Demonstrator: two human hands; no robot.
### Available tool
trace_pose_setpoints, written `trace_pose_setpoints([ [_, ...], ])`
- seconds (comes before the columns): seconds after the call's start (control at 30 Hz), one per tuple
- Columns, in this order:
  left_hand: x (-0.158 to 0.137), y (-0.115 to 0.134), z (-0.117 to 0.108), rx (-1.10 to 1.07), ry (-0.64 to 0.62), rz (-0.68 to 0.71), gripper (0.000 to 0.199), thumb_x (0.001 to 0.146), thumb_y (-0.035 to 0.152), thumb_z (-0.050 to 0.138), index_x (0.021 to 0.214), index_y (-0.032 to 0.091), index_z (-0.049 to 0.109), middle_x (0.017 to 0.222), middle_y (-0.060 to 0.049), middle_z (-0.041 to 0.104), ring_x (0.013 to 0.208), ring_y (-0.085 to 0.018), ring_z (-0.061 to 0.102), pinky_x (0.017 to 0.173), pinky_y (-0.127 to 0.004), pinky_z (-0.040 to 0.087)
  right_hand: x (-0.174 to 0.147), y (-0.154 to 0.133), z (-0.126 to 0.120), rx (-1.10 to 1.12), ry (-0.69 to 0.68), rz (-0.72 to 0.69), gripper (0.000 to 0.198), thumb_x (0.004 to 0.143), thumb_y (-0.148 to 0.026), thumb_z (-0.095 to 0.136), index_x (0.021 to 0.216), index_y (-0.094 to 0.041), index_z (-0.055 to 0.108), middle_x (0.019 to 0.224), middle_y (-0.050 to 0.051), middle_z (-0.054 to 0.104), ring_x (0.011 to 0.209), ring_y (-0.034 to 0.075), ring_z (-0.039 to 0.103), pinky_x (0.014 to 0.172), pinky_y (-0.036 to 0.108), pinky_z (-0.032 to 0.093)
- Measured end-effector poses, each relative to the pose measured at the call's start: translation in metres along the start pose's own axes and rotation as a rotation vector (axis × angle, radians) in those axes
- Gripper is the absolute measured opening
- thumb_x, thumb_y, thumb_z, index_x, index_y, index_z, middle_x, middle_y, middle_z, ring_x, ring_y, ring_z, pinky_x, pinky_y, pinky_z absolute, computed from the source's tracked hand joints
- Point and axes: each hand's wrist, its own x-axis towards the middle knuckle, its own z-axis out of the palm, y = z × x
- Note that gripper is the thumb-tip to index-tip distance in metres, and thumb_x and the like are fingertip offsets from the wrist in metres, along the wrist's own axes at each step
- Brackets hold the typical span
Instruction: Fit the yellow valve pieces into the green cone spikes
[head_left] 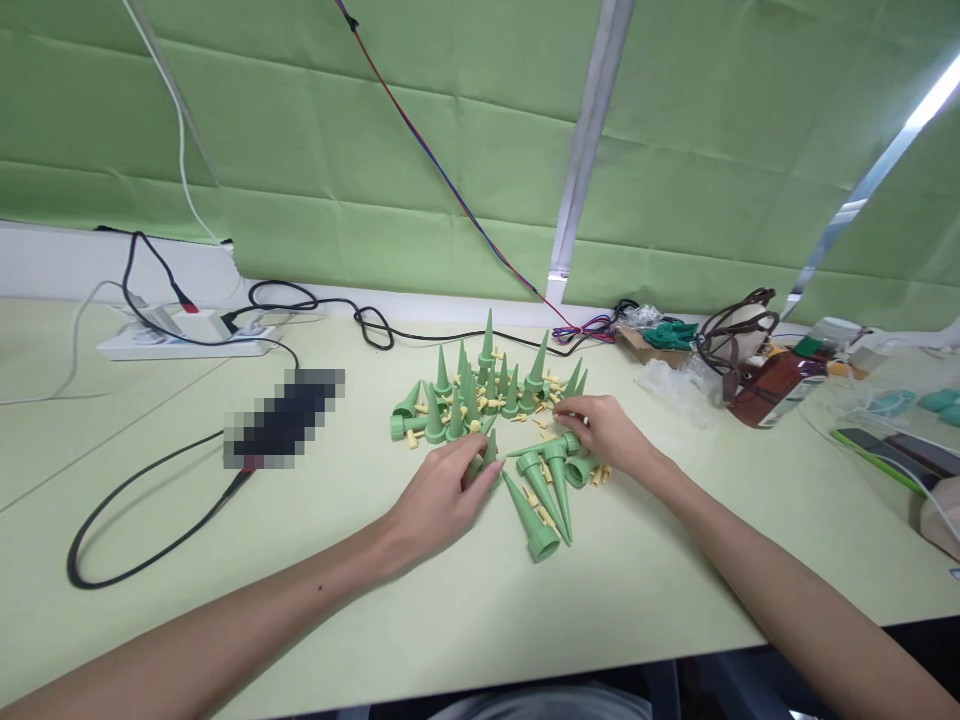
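My left hand (448,482) is closed at the front left of a pile of green plastic spikes, its fingers and thumb around a green spike (491,449) whose tip shows between them. At the pile's right side my right hand (604,430) has its fingers pinched together; what they hold, if anything, is hidden. Behind and between the hands, several hollow green spikes (470,392) stand upright on their caps, mixed with small yellow valve pieces (540,422). Closer to me, a loose green spike (531,515) lies on its side beside others.
A pale table (375,620) carries everything. On the left lie a pixelated dark object (285,420) with a cable and a white power strip (187,338). On the right are a brown bottle (776,385), a plastic bag (679,390) and phone-like items (885,460). Green blinds hang behind.
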Motion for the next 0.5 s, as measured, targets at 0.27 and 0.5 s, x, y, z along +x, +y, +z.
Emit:
trace_pose_setpoints([
  [0.27, 0.000, 0.001, 0.000, 0.000, -0.003, 0.003, 0.027, 0.100, 0.040, 0.046, 0.081, 0.019, 0.048, 0.071, 0.001, 0.055, 0.063, -0.015, 0.047, 0.058, -0.027, 0.032, -0.001, -0.006, -0.005, -0.050, -0.098, -0.098, 0.037, 0.105, -0.032, 0.040, 0.074, -0.020, 0.056, 0.071, 0.003, 0.061, 0.069, 0.019, 0.054, 0.066, 0.028, 0.038],
  [0.5, 0.000, 0.001, 0.000, 0.004, 0.008, 0.011, 0.027, 0.099, 0.039, 0.047, 0.081, 0.019, 0.048, 0.071, 0.001, 0.055, 0.062, -0.014, 0.047, 0.057, -0.027, 0.032, -0.003, -0.022, -0.009, -0.031, -0.152, -0.185, 0.043, 0.109, -0.035, 0.024, 0.072, -0.021, 0.042, 0.073, 0.003, 0.055, 0.075, 0.020, 0.050, 0.075, 0.031, 0.039],
])
